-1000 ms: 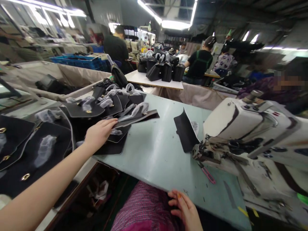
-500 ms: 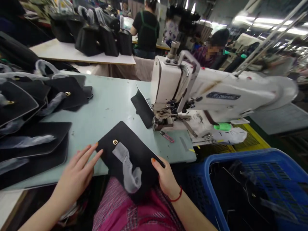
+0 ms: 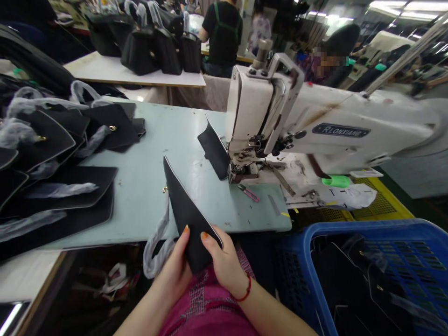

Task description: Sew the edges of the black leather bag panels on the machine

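A black leather flap piece (image 3: 182,205) stands tilted on edge at the near side of the pale green table (image 3: 168,154). A crumpled plastic wrap (image 3: 156,245) hangs from its left side. My left hand (image 3: 175,273) and my right hand (image 3: 222,259) both pinch the piece's lower corner, thumbs on its face, just above my lap. A white sewing machine (image 3: 280,116) stands right of centre, with another black piece (image 3: 215,151) propped against its needle area.
Stacks of black flap pieces (image 3: 59,154) with plastic-wrapped clasps cover the table's left side. A pink-handled thread snip (image 3: 249,193) lies by the machine. A blue crate (image 3: 371,275) of black pieces stands at lower right. Finished black bags (image 3: 150,42) and other people are behind.
The black piece lay flat under my hands; it is now lifted on edge, with both hands gripping its lower corner. Earlier still, my left hand reached into the stack at left.
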`<action>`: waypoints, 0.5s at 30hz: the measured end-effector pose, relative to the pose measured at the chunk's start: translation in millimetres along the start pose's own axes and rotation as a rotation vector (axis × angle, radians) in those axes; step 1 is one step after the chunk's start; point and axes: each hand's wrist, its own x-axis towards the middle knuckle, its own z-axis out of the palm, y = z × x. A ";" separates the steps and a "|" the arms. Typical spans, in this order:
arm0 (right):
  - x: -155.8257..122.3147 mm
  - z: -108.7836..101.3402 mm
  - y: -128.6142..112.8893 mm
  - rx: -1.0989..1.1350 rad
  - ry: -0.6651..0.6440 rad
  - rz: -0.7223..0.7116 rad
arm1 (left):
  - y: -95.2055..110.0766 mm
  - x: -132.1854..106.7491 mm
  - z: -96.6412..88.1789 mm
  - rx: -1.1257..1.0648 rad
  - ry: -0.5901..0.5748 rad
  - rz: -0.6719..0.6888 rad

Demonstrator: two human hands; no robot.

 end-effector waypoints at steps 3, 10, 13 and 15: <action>-3.2 -4.6 -5.5 0.078 -0.069 0.039 | 16.1 4.5 21.6 -0.249 0.125 -0.029; -5.4 -39.5 -27.0 0.154 -0.247 0.122 | 52.1 10.7 33.7 -0.219 0.152 0.180; 3.0 -46.8 -29.7 0.180 -0.237 0.142 | 59.3 13.8 39.1 -0.185 0.130 0.194; 11.4 -47.6 -31.4 0.157 -0.235 0.141 | 62.8 15.6 43.8 -0.175 0.111 0.188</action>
